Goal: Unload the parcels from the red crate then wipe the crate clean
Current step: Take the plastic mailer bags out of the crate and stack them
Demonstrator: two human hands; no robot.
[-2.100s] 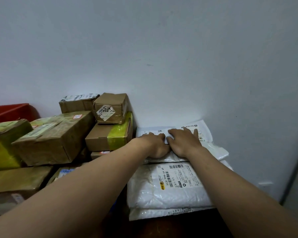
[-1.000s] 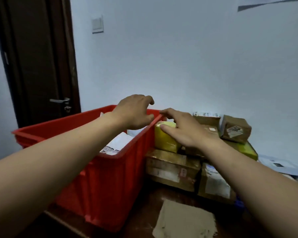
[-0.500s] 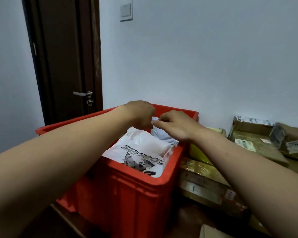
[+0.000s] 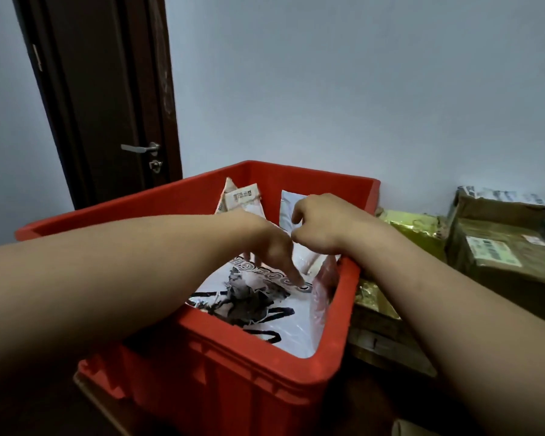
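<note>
Hands in red crate [image 4: 249, 388]: my left hand [image 4: 265, 243], fingers slack, touches printed bag [image 4: 249, 297] at its 6 o'clock; my right hand [image 4: 324, 225] pinches white parcel [image 4: 287, 204] at 10 o'clock.

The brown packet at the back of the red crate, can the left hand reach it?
Probably yes. The brown packet stands uncovered just beyond the left hand, and nothing in the open red crate blocks the way.

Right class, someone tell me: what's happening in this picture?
A person has both hands in the red crate. The left hand touches a printed white bag with straight fingers; the right hand curls at an upright white mailer, grip unclear. Parcels lie inside, cardboard boxes sit beside it, and no wiping has begun.
</note>
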